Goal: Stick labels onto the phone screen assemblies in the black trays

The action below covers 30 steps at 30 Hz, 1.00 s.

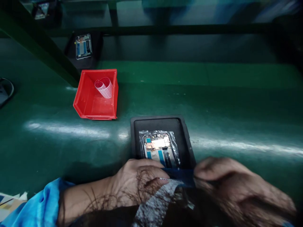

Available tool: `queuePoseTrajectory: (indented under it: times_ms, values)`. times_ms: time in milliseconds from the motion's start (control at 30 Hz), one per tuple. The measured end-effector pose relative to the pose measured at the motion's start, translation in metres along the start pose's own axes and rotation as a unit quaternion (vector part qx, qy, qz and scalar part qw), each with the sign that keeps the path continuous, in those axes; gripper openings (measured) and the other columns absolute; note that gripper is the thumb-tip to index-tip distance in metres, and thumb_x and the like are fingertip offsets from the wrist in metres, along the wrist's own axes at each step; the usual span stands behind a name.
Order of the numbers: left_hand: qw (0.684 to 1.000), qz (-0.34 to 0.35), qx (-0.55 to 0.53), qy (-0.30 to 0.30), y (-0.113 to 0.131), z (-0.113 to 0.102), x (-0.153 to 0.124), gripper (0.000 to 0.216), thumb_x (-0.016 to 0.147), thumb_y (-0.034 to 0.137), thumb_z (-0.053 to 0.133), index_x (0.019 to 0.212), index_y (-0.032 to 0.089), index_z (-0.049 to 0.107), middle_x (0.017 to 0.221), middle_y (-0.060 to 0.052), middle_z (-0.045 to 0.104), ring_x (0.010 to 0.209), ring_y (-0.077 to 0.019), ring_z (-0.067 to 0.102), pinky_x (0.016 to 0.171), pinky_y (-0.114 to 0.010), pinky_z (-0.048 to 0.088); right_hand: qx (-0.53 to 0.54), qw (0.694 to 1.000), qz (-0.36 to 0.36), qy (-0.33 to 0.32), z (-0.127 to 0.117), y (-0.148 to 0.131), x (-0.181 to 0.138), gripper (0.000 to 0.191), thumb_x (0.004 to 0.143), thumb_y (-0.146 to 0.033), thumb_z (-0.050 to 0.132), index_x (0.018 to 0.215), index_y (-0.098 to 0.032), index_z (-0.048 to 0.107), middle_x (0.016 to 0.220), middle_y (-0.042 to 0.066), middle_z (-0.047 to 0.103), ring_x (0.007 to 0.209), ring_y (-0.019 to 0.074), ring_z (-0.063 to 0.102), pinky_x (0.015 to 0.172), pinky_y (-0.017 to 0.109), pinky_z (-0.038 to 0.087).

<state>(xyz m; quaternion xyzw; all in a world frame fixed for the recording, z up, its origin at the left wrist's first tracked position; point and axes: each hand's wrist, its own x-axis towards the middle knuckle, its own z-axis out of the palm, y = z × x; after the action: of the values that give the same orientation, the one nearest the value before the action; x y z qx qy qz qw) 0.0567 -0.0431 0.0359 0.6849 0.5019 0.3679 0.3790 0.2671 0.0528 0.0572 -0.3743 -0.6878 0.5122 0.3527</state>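
A black tray [187, 138] sits on a green bench [213, 104], a little below the middle of the view. Inside it lies an opened phone [159, 148], back cover off, so its insides show: a pale copper-coloured patch near the top, small dark chips around it, and two blue strips running down the lower half. Crinkled clear plastic [174, 138] surrounds the phone and catches the light.

Both hands meet at the tray's near edge, at 6 o'clock from the phone. The left hand [134, 183] comes in from 7 o'clock, fingers curled over the phone's lower end. The right hand [227, 179] comes in from 4 o'clock, fingers bent inward. Between them they pinch a dark blue piece [181, 175], which covers the bottom of the phone and tray. What that piece is cannot be made out. A blue sleeve [35, 205] covers the left forearm at 8 o'clock.

The right hand is badly blurred, so its exact grip is unclear. Strands of dark hair and a grey speckled shape hang across the bottom of the view and hide part of both hands.

At 11 o'clock from the tray, well apart, stands a red bin [88, 101] holding a curled white dotted strip [104, 86]. Beyond it at 11 o'clock, a second phone [83, 46] rests on a dark pad, small and hard to read. The far background is blurred.
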Motion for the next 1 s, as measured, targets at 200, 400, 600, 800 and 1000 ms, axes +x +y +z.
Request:
queuePoseTrajectory:
  times_ms: [200, 400, 600, 800, 1000]
  values:
    - [0.998, 0.018, 0.051, 0.037, -0.003, 0.005, -0.003, 0.011, 0.084, 0.014, 0.065, 0.093, 0.019, 0.061, 0.091, 0.002, 0.069, 0.083, -0.0052, 0.068, 0.088, -0.002, 0.045, 0.010, 0.996, 0.086, 0.036, 0.024, 0.010, 0.044, 0.023, 0.070, -0.022, 0.073, 0.058, -0.024, 0.054, 0.067, -0.003, 0.063, 0.070, 0.0127, 0.063, 0.060, 0.023, 0.050]
    - [0.997, 0.009, 0.058, 0.043, 0.000, 0.003, -0.001, 0.008, 0.085, 0.019, 0.065, 0.092, 0.022, 0.061, 0.089, 0.004, 0.068, 0.078, -0.0034, 0.069, 0.085, 0.001, 0.044, -0.019, 0.995, 0.095, 0.022, 0.031, 0.014, 0.055, 0.024, 0.071, -0.023, 0.072, 0.056, -0.022, 0.054, 0.059, -0.003, 0.061, 0.074, 0.0130, 0.064, 0.063, 0.022, 0.048]
    - [0.996, 0.006, 0.077, 0.040, -0.002, 0.004, -0.002, 0.010, 0.085, 0.022, 0.065, 0.093, 0.024, 0.061, 0.093, 0.005, 0.068, 0.077, -0.0038, 0.069, 0.083, 0.000, 0.046, -0.031, 0.995, 0.090, 0.028, 0.032, 0.015, 0.053, 0.022, 0.071, -0.023, 0.072, 0.056, -0.023, 0.055, 0.063, -0.004, 0.062, 0.073, 0.0125, 0.064, 0.062, 0.023, 0.048]
    - [0.996, 0.023, 0.085, 0.035, -0.003, 0.005, -0.002, 0.009, 0.085, 0.020, 0.065, 0.093, 0.021, 0.061, 0.091, 0.003, 0.068, 0.075, -0.0034, 0.068, 0.085, 0.001, 0.044, -0.045, 0.996, 0.075, 0.032, 0.034, 0.017, 0.052, 0.022, 0.072, -0.021, 0.071, 0.057, -0.023, 0.055, 0.064, -0.004, 0.062, 0.072, 0.0127, 0.065, 0.063, 0.024, 0.048]
    - [0.996, 0.038, 0.076, 0.027, 0.000, 0.001, 0.001, 0.010, 0.084, 0.015, 0.066, 0.091, 0.018, 0.061, 0.091, 0.002, 0.068, 0.079, -0.0034, 0.067, 0.088, 0.002, 0.042, -0.066, 0.996, 0.048, 0.029, 0.034, 0.021, 0.049, 0.022, 0.073, -0.019, 0.070, 0.058, -0.023, 0.055, 0.068, -0.003, 0.063, 0.073, 0.0135, 0.064, 0.064, 0.026, 0.048]
